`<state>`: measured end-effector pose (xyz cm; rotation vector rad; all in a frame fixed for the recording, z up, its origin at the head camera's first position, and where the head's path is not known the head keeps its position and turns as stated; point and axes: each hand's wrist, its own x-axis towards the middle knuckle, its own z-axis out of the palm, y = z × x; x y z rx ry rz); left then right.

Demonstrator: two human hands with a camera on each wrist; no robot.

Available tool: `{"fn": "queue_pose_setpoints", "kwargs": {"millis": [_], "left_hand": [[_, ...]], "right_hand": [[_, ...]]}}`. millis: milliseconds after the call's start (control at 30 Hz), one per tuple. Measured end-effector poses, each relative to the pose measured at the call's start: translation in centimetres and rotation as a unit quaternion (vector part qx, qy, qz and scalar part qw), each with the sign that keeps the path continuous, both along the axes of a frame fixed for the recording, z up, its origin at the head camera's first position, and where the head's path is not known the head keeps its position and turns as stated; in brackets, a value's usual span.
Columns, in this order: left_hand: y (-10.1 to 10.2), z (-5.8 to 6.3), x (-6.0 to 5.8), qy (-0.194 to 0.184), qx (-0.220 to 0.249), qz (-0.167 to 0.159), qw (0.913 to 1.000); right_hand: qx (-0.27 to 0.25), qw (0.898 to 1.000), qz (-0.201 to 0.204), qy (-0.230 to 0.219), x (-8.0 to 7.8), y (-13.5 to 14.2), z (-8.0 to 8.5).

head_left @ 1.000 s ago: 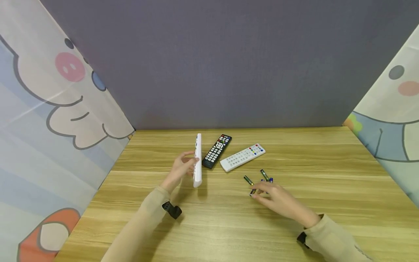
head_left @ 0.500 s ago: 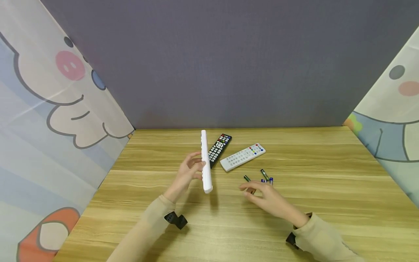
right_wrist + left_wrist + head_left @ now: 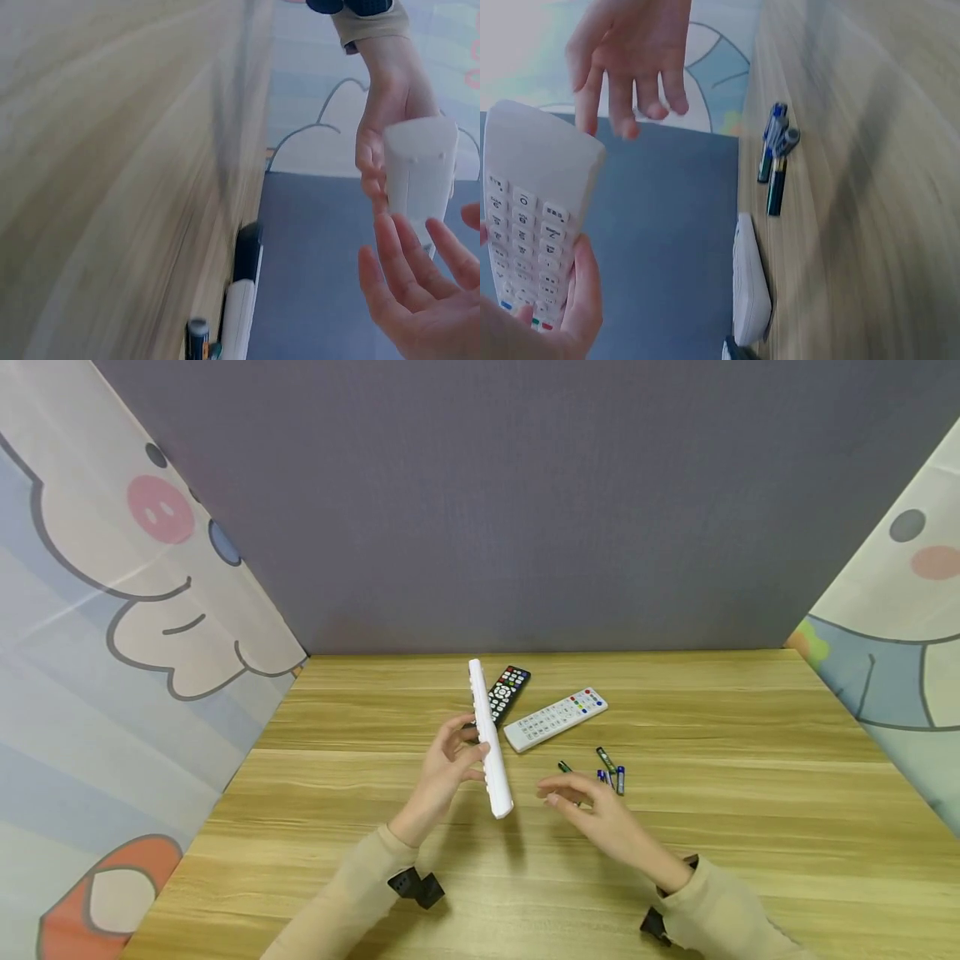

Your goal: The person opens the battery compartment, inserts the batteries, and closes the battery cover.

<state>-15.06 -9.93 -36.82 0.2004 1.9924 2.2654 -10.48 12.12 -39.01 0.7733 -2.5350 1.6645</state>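
My left hand (image 3: 442, 772) grips a white remote control (image 3: 489, 743) around its middle, thumb on one side and fingers on the other. The remote is raised over the table and turned on edge, its buttons facing left. In the left wrist view, rows of white buttons (image 3: 529, 232) show on it. My right hand (image 3: 600, 818) hovers to the right of the remote's near end, fingers loosely bent and holding nothing. In the right wrist view, the right fingertips (image 3: 386, 225) overlap the remote's lower part. Several small batteries (image 3: 620, 781) lie just beyond the right hand, one partly hidden by it.
Behind the held remote lies a black remote (image 3: 510, 685), partly covered by it. A second white remote (image 3: 555, 720) rests slantwise to its right. A grey panel (image 3: 555, 527) stands at the back of the wooden table (image 3: 750, 735), with cartoon-printed cloths (image 3: 150, 610) at the sides.
My left hand has carried the white remote right and nearer, tilting it and passing in front of the black one. My right hand has drawn left, away from the batteries, toward the remote.
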Motion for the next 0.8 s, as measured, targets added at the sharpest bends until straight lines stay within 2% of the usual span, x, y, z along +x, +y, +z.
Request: {"fn": "queue_pose_setpoints", "kwargs": {"millis": [167,333,633,800], "left_hand": [[0.8,0.0,0.7,0.0,0.018,0.017,0.9997],[1.3,-0.1,1.3,0.006,0.048,0.02,0.9986],[2.0,-0.2,1.9,0.005,0.069,0.032,0.9971],[2.3,-0.2,2.1,0.003,0.088,0.039,0.9954]], "right_hand": [[-0.058,0.998,0.009,-0.011,0.2,-0.5,-0.1],[-0.1,0.995,0.007,-0.016,0.4,-0.9,-0.1],[-0.121,0.991,-0.02,-0.059,0.6,-1.3,-0.1],[-0.138,0.987,-0.013,-0.078,0.7,-1.3,-0.2]]}}
